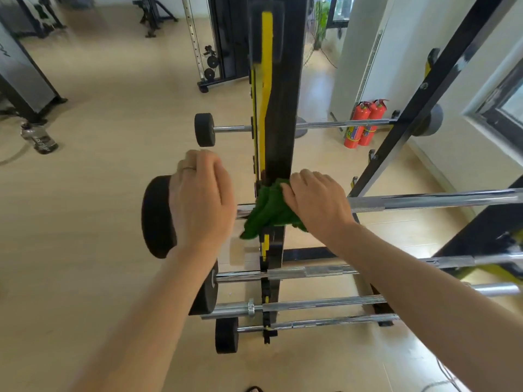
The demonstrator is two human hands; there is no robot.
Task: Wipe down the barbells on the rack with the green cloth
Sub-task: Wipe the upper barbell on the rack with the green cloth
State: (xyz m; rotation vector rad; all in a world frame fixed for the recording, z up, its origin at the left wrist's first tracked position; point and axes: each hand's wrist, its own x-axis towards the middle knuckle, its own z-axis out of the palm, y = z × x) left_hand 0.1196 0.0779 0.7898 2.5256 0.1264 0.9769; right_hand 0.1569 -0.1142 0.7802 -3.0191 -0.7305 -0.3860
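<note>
A black and yellow rack upright [280,131] carries several chrome barbells one above another. The green cloth [267,212] is bunched around the shaft of the barbell [435,200] at hand height, right beside the upright. My right hand [317,202] grips the cloth against that shaft. My left hand [202,200] is curled over the bar's left end, next to its black end weight [155,219]. Another barbell [339,125] sits higher up, and lower barbells [311,271] lie below my arms.
Two red fire extinguishers [365,124] stand on the floor by the white wall at the right. A water bottle [39,138] lies on the wooden floor at the left. A cable machine [218,46] stands behind the rack. A second rack upright [424,89] slants at the right.
</note>
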